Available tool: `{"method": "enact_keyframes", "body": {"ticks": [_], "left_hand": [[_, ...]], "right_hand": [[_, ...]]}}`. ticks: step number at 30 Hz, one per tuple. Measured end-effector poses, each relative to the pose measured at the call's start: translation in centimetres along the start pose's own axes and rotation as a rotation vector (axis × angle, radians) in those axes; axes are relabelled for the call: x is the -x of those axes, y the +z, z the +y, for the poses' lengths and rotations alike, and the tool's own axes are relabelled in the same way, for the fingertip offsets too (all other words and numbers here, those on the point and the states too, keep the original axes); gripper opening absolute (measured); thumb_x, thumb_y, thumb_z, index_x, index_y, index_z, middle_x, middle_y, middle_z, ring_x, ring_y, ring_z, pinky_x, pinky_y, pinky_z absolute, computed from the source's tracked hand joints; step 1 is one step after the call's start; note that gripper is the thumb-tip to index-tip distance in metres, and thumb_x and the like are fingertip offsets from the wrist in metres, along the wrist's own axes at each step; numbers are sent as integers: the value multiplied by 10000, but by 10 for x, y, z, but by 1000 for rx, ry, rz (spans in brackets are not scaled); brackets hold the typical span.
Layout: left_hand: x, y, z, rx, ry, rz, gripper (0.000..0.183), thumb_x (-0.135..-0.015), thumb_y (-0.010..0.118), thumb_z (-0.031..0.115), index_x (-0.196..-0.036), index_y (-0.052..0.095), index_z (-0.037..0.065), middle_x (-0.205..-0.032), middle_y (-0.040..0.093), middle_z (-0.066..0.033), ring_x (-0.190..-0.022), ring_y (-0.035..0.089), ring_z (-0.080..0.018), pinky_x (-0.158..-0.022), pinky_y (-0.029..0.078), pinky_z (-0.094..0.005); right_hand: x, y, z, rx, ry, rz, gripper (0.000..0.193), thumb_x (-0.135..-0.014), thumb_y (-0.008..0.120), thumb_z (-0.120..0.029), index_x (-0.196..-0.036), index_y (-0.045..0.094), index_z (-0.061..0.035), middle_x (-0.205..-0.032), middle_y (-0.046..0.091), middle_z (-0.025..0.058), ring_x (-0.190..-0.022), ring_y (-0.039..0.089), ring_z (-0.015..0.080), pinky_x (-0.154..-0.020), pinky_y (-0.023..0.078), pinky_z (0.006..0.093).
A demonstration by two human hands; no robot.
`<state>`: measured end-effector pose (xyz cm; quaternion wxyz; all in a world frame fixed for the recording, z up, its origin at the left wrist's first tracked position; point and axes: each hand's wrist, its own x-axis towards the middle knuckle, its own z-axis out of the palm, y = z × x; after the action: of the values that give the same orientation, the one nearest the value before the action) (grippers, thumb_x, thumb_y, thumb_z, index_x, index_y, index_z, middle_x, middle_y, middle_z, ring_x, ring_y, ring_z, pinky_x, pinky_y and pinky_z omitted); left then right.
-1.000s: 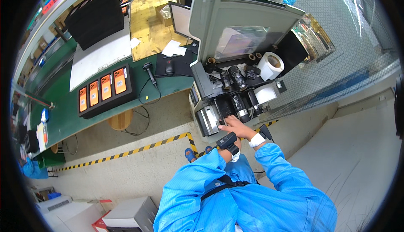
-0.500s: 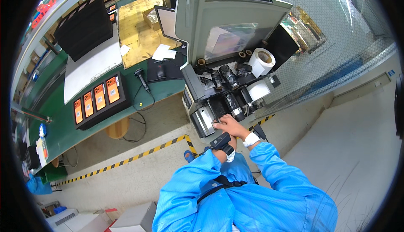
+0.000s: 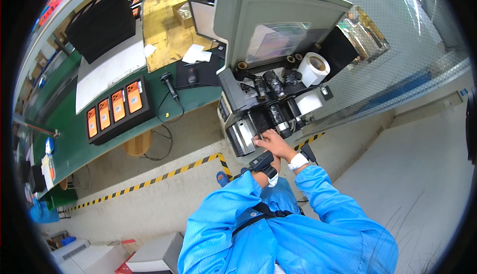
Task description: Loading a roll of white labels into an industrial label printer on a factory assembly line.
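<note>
A grey label printer [image 3: 229,95] stands before me with its lid [image 3: 278,13] raised, showing its rollers and black ribbon rolls [image 3: 274,85]. My right hand [image 3: 276,144] rests at the printer's front, beside the silver front panel [image 3: 243,136]. Its fingers look stretched and slightly apart over the mechanism, and I see nothing held in them. Beneath it, my left hand [image 3: 275,163] reaches toward the same spot; its fingers are hidden by the right hand and the black device [image 3: 262,161] on my left wrist. A white label roll [image 3: 314,69] sits at the printer's right.
On the green table [image 3: 198,97] to the left lie a black tray [image 3: 144,117] of orange phone-shaped items, a handheld scanner [image 3: 169,86], a mouse [image 3: 192,76] and papers [image 3: 196,54]. A wire mesh fence [image 3: 397,55] rises on the right. Striped tape [image 3: 164,177] marks the floor.
The whole view has shifted slightly, so the printer sits a little further right in the picture. Both hands stay at the printer's front with only a slight shift.
</note>
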<state>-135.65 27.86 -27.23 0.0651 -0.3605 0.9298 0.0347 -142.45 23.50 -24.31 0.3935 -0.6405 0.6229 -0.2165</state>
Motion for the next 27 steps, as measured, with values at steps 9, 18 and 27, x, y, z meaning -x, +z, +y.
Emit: {"method": "enact_keyframes", "body": {"ticks": [9,18,27], "left_hand": [[-4,-5,4,16,4,-9,361,-892,626,174,-1207,676,5,-1219,635,-233,-1164,588,-370,-1045,410,-547],[-10,-4,-3,28,2,-13,361,-884,634,177,-1198,676,4,-1215,636,-238,-1159,592,-369,-1046,413,-539],[45,-12,-17,482,143,269,353,-850,660,195,-1148,674,7,-1209,638,-238,-1133,606,-359,-1006,446,-509]], "right_hand": [[2,-5,-10,-78,163,-27,556,-858,757,-409,-1155,632,44,-1112,594,228,-1059,560,362,-957,442,428],[-4,-4,-1,-20,106,-85,496,-903,717,-400,-1066,590,51,-1031,554,220,-988,558,363,-882,446,434],[18,-12,-9,-162,126,-45,551,-1010,625,-381,-1352,600,50,-1348,646,219,-1262,603,294,-1089,430,348]]}}
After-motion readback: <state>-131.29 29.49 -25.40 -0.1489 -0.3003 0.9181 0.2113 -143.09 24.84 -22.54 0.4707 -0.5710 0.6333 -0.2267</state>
